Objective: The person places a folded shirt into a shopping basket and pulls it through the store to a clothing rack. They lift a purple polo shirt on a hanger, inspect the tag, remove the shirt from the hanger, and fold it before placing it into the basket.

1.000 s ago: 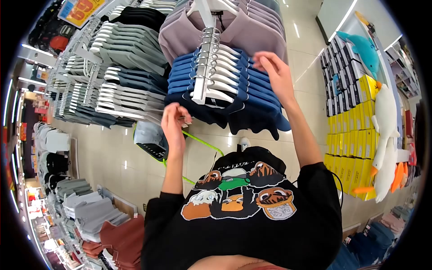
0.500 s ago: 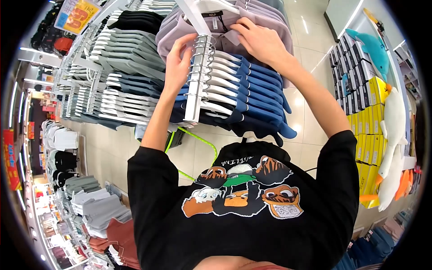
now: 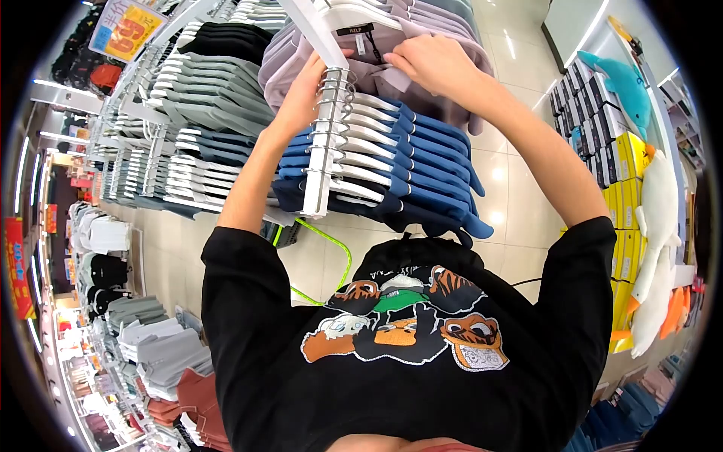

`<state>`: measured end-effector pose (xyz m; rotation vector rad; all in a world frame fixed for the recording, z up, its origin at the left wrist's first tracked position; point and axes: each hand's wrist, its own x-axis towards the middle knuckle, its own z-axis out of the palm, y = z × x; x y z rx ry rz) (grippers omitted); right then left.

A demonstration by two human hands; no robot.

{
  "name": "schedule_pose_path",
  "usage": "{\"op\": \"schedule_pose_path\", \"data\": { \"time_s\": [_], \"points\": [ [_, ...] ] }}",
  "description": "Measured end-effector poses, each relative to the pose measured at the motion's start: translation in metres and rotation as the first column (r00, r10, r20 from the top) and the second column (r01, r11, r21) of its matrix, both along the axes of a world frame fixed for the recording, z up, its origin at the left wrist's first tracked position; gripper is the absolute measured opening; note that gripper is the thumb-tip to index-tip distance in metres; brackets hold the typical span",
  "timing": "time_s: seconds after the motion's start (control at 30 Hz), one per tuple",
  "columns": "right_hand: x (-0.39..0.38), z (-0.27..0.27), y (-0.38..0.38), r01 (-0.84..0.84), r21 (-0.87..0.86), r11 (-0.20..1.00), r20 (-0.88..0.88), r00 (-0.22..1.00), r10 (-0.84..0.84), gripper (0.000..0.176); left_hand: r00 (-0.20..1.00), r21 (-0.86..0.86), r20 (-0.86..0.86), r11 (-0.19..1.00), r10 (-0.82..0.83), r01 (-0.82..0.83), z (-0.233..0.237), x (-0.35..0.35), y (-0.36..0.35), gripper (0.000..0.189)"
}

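Head view: both hands are up at the pale mauve knitted polo shirt point(image 3: 450, 113), which hangs first in line at the top of the white sloping rack arm point(image 3: 317, 177). The right hand point(image 3: 433, 64) has its fingertips point(image 3: 393, 60) pinched together on the collar fabric, just beside the black neck label point(image 3: 355, 31). The left hand point(image 3: 303, 92) lies curled against the shirt's other shoulder, next to the chrome hanger hooks point(image 3: 332, 105). Its fingers are turned away, so a real grip there cannot be told.

The shirt looks light, soft and limp. It would likely slump and crease if lifted by one spot. Its folded collar and shoulder seams look like the firmest cloth to pinch. The white plastic hanger point(image 3: 350, 13) above the right fingertips is stiff and smooth, probably the surer hold.

Below both hands, matte blue polo shirts point(image 3: 422, 169) overlap like shingles on matching white hangers.
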<state>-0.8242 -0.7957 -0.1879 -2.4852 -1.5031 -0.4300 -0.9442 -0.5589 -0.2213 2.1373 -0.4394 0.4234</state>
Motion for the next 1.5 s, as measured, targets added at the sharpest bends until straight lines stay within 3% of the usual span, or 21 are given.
{"op": "schedule_pose_path", "data": {
  "time_s": [0.03,0.17,0.23,0.27,0.4,0.47,0.6,0.67,0.8,0.87,0.93,1.0,1.07,1.17,1.23,1.3,1.37,1.43,1.5],
  "points": [
    [-0.002,0.008,0.005,0.064,-0.127,0.990,-0.016,0.998,-0.066,0.028,0.995,-0.082,-0.088,0.996,-0.040,0.033,0.000,-0.002,-0.001,0.061],
    [-0.009,0.024,0.027,0.066,-0.106,0.992,-0.043,0.997,-0.071,0.025,0.988,-0.079,-0.139,0.996,-0.062,0.051,0.004,-0.001,0.004,0.045],
    [-0.010,0.028,0.036,0.088,-0.163,0.983,-0.167,0.979,-0.116,0.021,0.983,-0.116,-0.174,0.992,-0.065,0.045,0.004,-0.002,0.004,0.039],
    [0.006,0.008,0.041,0.075,-0.116,0.990,-0.033,0.996,-0.080,0.023,0.987,-0.076,-0.153,0.996,-0.055,0.043,0.003,0.000,0.006,0.044],
    [0.024,-0.013,0.046,0.077,0.033,0.996,-0.059,0.995,-0.075,0.024,0.994,-0.012,-0.096,0.999,-0.047,0.047,0.002,-0.005,0.002,0.051],
    [0.015,-0.007,0.039,0.088,0.144,0.986,-0.157,0.986,-0.065,0.029,0.993,-0.031,-0.104,0.998,-0.063,0.060,0.000,-0.004,0.003,0.054],
    [0.006,-0.004,0.040,0.129,0.072,0.989,-0.152,0.981,-0.117,0.027,0.992,-0.062,-0.108,0.996,-0.068,0.062,-0.002,-0.003,0.003,0.054],
    [0.011,-0.019,0.046,0.096,0.164,0.982,-0.036,0.995,-0.092,0.027,0.993,-0.056,-0.091,0.996,-0.078,0.073,-0.002,-0.004,0.003,0.053],
    [0.008,-0.010,0.038,0.049,0.239,0.970,-0.135,0.991,-0.017,0.027,0.989,-0.068,-0.139,0.997,-0.057,0.048,-0.005,-0.006,0.006,0.053],
    [-0.008,0.011,0.027,0.077,0.323,0.943,-0.428,0.901,0.073,0.031,0.989,-0.081,-0.139,0.996,-0.051,0.040,-0.010,-0.006,0.007,0.055],
    [-0.011,0.019,0.024,0.091,0.399,0.912,-0.495,0.859,0.131,0.034,0.986,-0.105,-0.159,0.994,-0.047,0.031,-0.007,-0.008,0.003,0.051],
    [-0.023,0.040,0.021,0.155,0.469,0.869,-0.650,0.727,0.221,0.031,0.983,-0.124,-0.180,0.992,-0.043,0.020,-0.008,-0.009,0.001,0.046],
    [-0.018,0.035,0.026,0.153,0.510,0.847,-0.649,0.715,0.261,0.032,0.996,-0.185,-0.079,0.982,-0.050,0.034,-0.016,-0.008,0.001,0.049],
    [-0.018,0.031,0.030,0.155,0.568,0.809,-0.662,0.670,0.336,0.033,0.993,-0.320,-0.113,0.945,0.034,-0.069,-0.019,-0.009,-0.011,0.051],
    [-0.019,0.029,0.033,0.127,0.569,0.812,-0.587,0.755,0.293,0.032,0.990,-0.313,-0.094,0.941,0.101,-0.126,-0.023,-0.003,-0.014,0.051],
    [-0.026,0.032,0.029,0.113,0.560,0.821,-0.577,0.765,0.288,0.032,0.966,-0.143,0.053,0.959,0.254,-0.245,-0.026,0.001,-0.016,0.048],
    [-0.031,0.033,0.025,0.098,0.546,0.832,-0.565,0.776,0.280,0.032,0.979,-0.211,0.016,0.957,0.205,-0.197,-0.030,0.007,-0.012,0.043],
    [-0.034,0.026,0.024,0.117,0.586,0.802,-0.612,0.712,0.344,0.027,0.994,-0.347,-0.047,0.932,0.095,-0.106,-0.032,0.007,-0.011,0.034],
    [-0.036,0.017,0.017,0.085,0.549,0.831,-0.616,0.713,0.334,0.032,0.992,-0.324,-0.049,0.937,0.120,-0.129,-0.032,0.005,-0.012,0.029]
  ]
}}
